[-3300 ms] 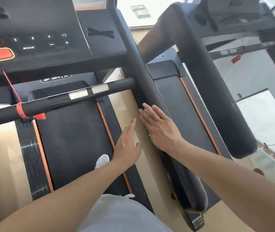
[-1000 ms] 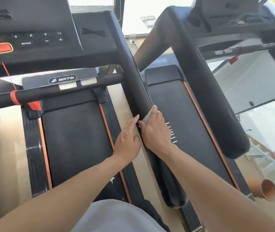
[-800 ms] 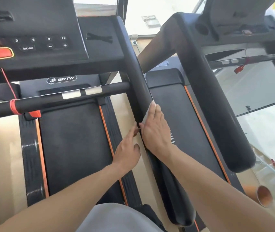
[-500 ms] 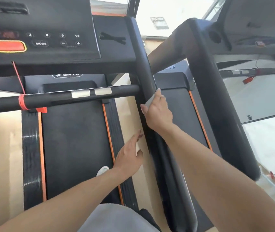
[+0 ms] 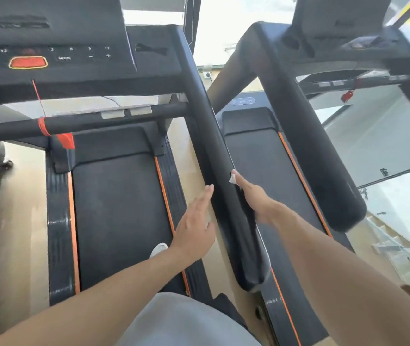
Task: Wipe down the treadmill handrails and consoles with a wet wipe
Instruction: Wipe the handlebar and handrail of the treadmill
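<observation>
White wet wipe (image 5: 232,180): only a corner shows, pressed against the far side of the padded black handrail (image 5: 220,156) under my right hand (image 5: 254,198). Fingers lie hidden behind the rail, so I cannot tell how far they curl. Likely placed to scrub the outer face. Left hand (image 5: 195,222): flat, fingers straight, empty, fingertips just beside the rail's inner face. Black console with orange button (image 5: 28,62) sits ahead; crossbar with red cord (image 5: 79,122) spans between.
</observation>
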### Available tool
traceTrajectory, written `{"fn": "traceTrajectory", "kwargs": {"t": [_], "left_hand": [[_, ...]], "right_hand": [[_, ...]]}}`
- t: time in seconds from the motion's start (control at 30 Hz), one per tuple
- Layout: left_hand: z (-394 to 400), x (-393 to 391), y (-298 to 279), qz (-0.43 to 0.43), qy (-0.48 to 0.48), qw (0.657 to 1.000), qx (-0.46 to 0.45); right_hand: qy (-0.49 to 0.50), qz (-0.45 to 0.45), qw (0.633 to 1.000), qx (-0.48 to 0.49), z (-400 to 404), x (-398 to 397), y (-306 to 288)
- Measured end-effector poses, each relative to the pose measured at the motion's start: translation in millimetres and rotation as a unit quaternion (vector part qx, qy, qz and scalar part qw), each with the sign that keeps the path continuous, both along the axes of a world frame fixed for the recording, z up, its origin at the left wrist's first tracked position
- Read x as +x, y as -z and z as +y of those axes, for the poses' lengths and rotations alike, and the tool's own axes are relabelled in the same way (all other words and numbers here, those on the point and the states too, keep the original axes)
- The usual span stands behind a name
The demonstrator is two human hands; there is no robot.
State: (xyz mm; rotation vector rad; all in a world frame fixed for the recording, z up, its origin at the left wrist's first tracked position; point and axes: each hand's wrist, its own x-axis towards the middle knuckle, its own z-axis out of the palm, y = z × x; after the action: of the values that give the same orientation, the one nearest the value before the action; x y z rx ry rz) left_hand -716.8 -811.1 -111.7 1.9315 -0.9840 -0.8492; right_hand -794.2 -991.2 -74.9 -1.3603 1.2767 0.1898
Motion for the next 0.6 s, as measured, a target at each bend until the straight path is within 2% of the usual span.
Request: {"fn": "traceTrajectory", "kwargs": {"t": [0.1,0.17,0.4,0.5,0.57,0.6], "left_hand": [[15.1,-45.6,1.5,-0.006,-0.027,1.0,0.002],[28.5,-74.2,3.8,-0.001,-0.033,0.999,0.009],[71.3,-154.9,12.4,0.034,-0.039,0.998,0.038],[81.1,-169.5,14.8,0.037,-0.03,0.997,0.06],[85.6,-174.9,14.9,0.041,-0.032,0.997,0.062],[87.1,-176.8,14.2,0.04,-0.034,0.997,0.06]], "right_hand": [[0.011,-0.035,0.998,0.05,28.2,-62.5,15.8],[-0.016,-0.086,0.995,0.038,50.8,-93.6,19.4],[-0.14,-0.129,0.967,-0.171,110.8,-160.5,14.8],[-0.222,-0.093,0.919,-0.313,129.3,-179.3,23.1],[-0.271,-0.06,0.864,-0.421,137.7,-188.6,29.5],[-0.308,-0.052,0.822,-0.476,138.8,-191.9,32.1]]}}
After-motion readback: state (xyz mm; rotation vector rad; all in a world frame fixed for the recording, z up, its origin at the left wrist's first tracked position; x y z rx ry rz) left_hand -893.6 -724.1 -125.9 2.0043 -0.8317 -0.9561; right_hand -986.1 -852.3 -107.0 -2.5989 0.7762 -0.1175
